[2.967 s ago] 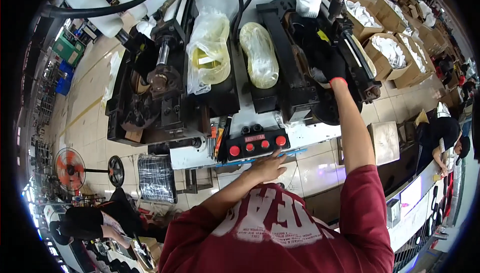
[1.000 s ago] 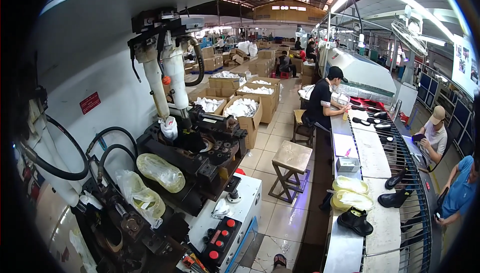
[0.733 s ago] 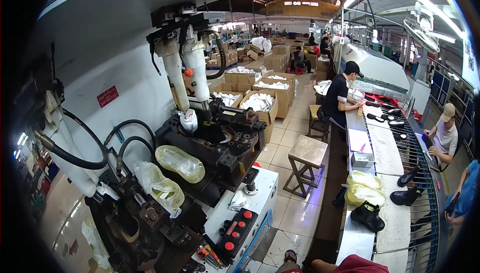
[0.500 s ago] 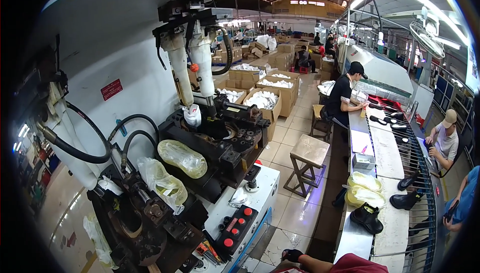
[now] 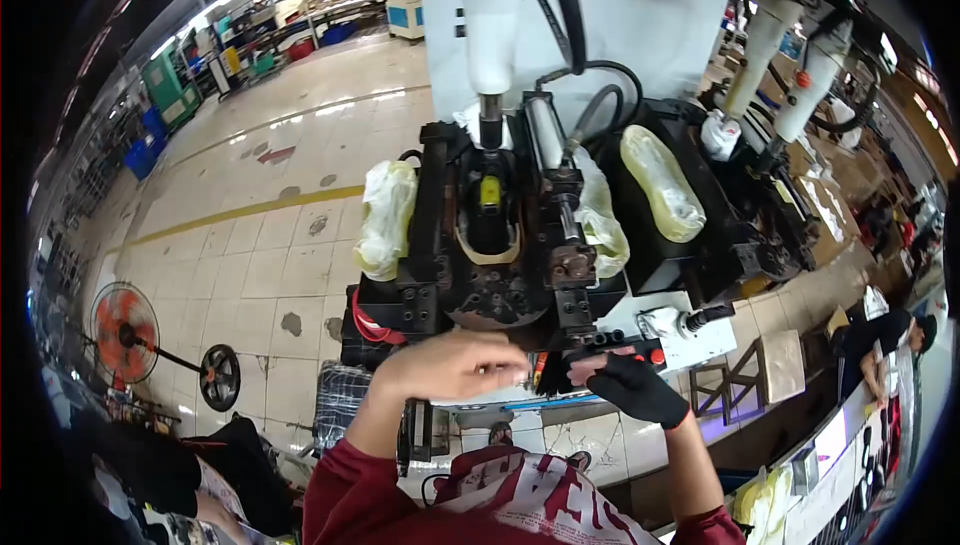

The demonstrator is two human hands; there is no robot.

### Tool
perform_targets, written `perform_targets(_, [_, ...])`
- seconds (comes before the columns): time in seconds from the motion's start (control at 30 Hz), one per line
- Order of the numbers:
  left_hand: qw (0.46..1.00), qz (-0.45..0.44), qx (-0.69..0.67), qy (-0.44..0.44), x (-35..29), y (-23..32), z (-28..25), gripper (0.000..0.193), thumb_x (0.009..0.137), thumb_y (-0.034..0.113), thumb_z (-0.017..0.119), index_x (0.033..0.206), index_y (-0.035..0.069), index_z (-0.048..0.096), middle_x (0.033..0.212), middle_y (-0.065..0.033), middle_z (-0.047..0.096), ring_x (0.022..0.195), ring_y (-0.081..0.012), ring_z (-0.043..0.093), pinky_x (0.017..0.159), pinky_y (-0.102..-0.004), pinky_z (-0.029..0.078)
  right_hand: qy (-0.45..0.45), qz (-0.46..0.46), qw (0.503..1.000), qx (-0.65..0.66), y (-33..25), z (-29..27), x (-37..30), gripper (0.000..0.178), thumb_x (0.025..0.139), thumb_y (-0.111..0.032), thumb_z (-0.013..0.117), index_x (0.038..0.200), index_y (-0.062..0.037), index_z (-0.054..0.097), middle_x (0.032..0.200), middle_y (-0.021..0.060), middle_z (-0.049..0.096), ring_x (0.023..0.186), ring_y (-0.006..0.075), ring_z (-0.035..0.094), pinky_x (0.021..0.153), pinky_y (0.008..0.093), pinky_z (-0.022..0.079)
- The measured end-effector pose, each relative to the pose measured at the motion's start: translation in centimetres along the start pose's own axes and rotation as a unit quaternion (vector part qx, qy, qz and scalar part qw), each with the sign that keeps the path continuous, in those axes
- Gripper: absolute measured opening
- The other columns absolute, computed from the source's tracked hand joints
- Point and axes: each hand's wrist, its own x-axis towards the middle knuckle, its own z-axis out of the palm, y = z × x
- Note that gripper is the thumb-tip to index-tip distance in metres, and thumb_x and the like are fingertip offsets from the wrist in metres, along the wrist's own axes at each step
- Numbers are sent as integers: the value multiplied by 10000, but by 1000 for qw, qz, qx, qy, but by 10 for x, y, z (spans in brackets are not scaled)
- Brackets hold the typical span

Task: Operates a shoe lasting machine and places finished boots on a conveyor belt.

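Note:
My bare left hand (image 5: 460,365) hovers just in front of the machine's dark metal base (image 5: 495,295), its fingers loosely stretched toward the right with nothing in them. My right hand (image 5: 630,387), in a black fingerless glove, is over the control panel with a red button (image 5: 656,356); its fingertips point left and hold nothing visible. Ahead of both hands, a black shoe piece with a yellow patch (image 5: 490,193) sits under the press's white cylinder (image 5: 491,25). A tan rim (image 5: 488,257) curves around its near end.
Plastic-wrapped yellowish pads flank the press: one at left (image 5: 386,220), one at right (image 5: 600,215), another farther right (image 5: 662,185). A fan (image 5: 125,330) stands on the left floor. At right are a stool (image 5: 782,365) and a co-worker (image 5: 885,345) by a conveyor.
My view has swung left from the conveyor and aisle to the press. Both hands now show in front of it; before, only part of a gloved hand showed at the lower edge.

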Motion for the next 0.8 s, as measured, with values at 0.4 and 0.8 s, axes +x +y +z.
perform_targets(0.4, [896,-315,293,111,62,-147,-19,540,886,416,600,1310,82,625,1469,-198,484,1380,-454,393,1155,-556,294,323,-148,916,-183,46,56,273,811,885,-204,756,1519,-12,287,1488,207,416,1348,285,449,1079,368,401])
perform_targets(0.8, [878,-385,285,11,80,-135,-48,510,936,394,527,1246,20,683,1456,-235,505,1482,-445,227,1173,-590,152,336,-67,910,-234,76,33,330,1084,798,-418,783,1542,68,161,1533,277,357,1424,349,380,1140,384,354])
